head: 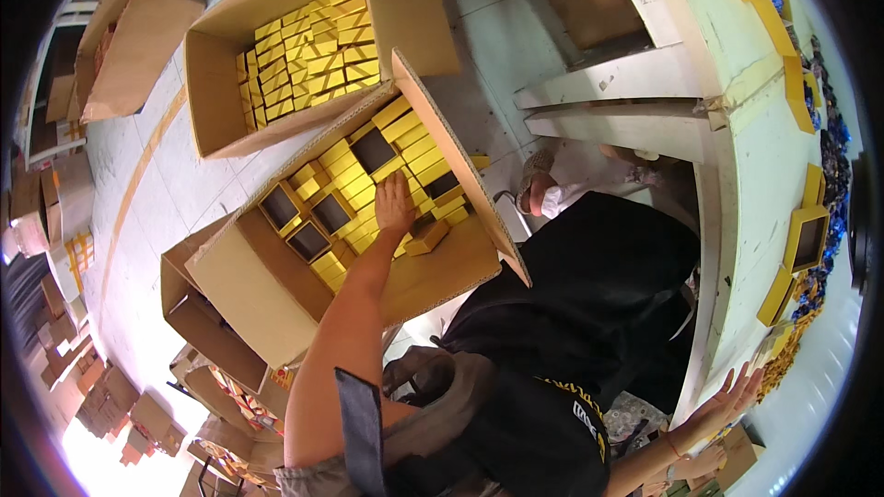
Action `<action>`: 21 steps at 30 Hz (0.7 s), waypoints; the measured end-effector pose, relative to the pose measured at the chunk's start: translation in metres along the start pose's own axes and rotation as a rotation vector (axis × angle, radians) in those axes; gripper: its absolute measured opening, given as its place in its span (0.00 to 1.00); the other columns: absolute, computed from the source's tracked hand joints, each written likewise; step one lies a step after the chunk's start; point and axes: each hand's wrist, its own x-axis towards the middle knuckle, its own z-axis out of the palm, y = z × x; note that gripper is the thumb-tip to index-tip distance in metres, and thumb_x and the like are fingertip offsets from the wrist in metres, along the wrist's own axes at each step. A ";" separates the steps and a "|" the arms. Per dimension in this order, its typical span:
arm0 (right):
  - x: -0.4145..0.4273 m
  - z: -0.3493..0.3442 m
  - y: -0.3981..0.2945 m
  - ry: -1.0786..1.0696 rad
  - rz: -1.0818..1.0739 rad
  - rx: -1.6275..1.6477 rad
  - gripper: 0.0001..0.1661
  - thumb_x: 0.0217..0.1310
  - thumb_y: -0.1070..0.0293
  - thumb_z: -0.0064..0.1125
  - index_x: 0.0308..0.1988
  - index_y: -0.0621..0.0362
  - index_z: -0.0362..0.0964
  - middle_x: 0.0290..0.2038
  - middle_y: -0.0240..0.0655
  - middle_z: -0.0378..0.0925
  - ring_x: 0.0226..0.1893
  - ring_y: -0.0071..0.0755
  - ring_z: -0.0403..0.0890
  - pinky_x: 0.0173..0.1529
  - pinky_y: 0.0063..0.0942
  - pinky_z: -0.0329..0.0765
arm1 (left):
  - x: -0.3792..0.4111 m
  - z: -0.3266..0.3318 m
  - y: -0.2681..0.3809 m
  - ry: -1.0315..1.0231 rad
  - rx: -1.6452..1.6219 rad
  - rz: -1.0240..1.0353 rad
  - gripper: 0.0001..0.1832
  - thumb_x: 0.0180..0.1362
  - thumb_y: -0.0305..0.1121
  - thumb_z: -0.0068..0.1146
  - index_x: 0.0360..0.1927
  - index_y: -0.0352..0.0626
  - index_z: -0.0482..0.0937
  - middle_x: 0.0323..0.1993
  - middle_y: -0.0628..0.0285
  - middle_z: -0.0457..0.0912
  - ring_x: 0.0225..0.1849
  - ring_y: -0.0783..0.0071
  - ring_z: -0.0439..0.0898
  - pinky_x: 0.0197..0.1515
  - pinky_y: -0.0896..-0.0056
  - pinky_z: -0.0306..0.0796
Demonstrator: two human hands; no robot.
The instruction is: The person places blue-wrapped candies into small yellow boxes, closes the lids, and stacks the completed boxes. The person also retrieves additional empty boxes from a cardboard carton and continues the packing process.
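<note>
My left hand reaches down into an open cardboard carton, fingers stretched over the rows of small yellow boxes. It seems to rest on their tops; what lies under the palm is hidden. Among the rows, several boxes show dark open tops, such as the dark-topped box. Close to my wrist, a yellow box lies tilted against the others. At the far right, my right hand hovers over the edge of the white table, fingers spread with nothing seen in them, close to a yellow box.
A second carton full of banded yellow boxes adjoins the first. Blue and gold shiny pieces and an open yellow box lie along the table. Another person's hand shows below my right arm. More cartons stand at left.
</note>
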 end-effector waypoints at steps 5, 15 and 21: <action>-0.008 -0.008 0.005 0.019 -0.032 -0.005 0.31 0.76 0.59 0.41 0.70 0.65 0.54 0.73 0.44 0.54 0.69 0.43 0.64 0.71 0.46 0.60 | 0.021 -0.016 0.005 -0.169 0.050 -0.042 0.60 0.40 0.51 0.76 0.72 0.40 0.51 0.64 0.56 0.61 0.63 0.54 0.63 0.67 0.55 0.58; 0.001 -0.013 0.010 0.041 -0.057 0.096 0.31 0.72 0.67 0.48 0.70 0.64 0.55 0.71 0.40 0.59 0.66 0.43 0.69 0.62 0.36 0.68 | 0.016 -0.080 0.020 -0.250 0.003 -0.062 0.56 0.35 0.49 0.76 0.67 0.40 0.57 0.54 0.52 0.69 0.59 0.53 0.70 0.63 0.51 0.62; -0.016 -0.017 0.049 0.135 0.030 0.248 0.32 0.69 0.74 0.50 0.69 0.65 0.55 0.71 0.43 0.59 0.61 0.43 0.73 0.54 0.29 0.76 | -0.091 -0.238 -0.001 0.140 -0.727 0.321 0.63 0.29 0.36 0.78 0.69 0.40 0.48 0.60 0.53 0.61 0.63 0.59 0.64 0.66 0.54 0.62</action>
